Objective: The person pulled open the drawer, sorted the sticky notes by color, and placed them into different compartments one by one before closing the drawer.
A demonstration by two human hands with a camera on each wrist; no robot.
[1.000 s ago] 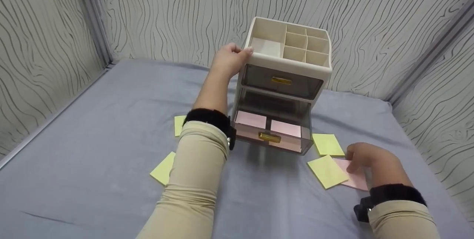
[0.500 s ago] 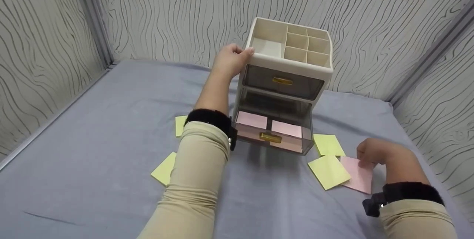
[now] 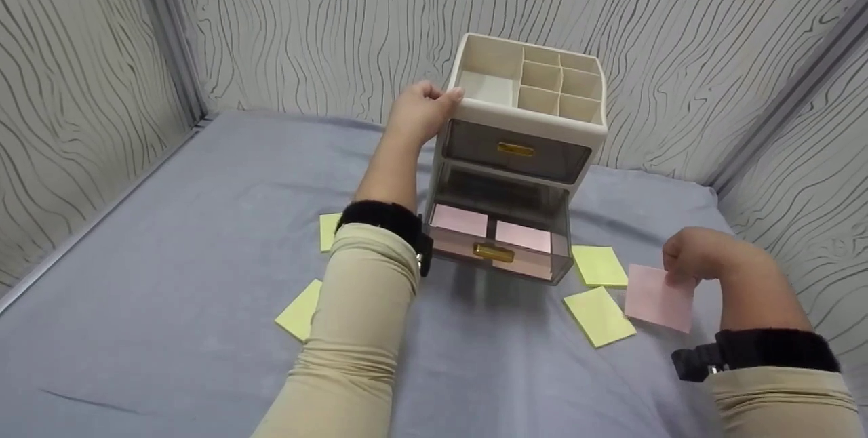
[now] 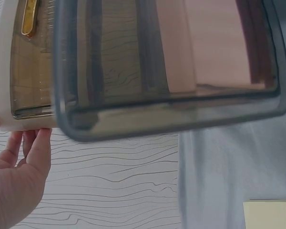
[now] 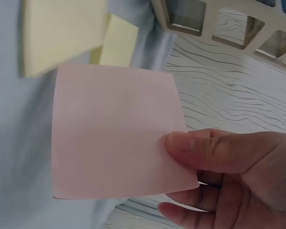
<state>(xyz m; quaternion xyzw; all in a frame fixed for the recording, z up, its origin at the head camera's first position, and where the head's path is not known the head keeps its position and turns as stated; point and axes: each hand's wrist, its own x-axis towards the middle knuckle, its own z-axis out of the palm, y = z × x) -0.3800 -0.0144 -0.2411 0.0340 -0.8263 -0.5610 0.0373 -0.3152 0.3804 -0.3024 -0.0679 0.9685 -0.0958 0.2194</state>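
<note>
My right hand (image 3: 712, 258) pinches a pink sticky note pad (image 5: 117, 131) at one edge, thumb on its face and fingers behind. In the head view the pink pad hangs beside two yellow sticky note pads (image 3: 599, 266) on the cloth. My left hand (image 3: 424, 109) grips the upper left side of a cream desktop organizer (image 3: 529, 117), its thumb at the top rim. The organizer's smoky lower drawer (image 3: 563, 268) is pulled out, with two pink pads (image 3: 523, 235) lying side by side in it. Its upper drawer (image 3: 485, 143) is pushed in.
Two more yellow pads (image 3: 298, 312) lie left of the organizer, partly hidden by the left forearm. A grey-blue cloth (image 3: 169, 255) covers the table. Wood-grain panels (image 3: 325, 24) stand behind and at both sides. The organizer's top tray (image 3: 488, 85) has divided compartments.
My right hand has picked the pink pad up off the cloth from beside a yellow pad and moved it up and right. The left hand keeps its grip on the organizer.
</note>
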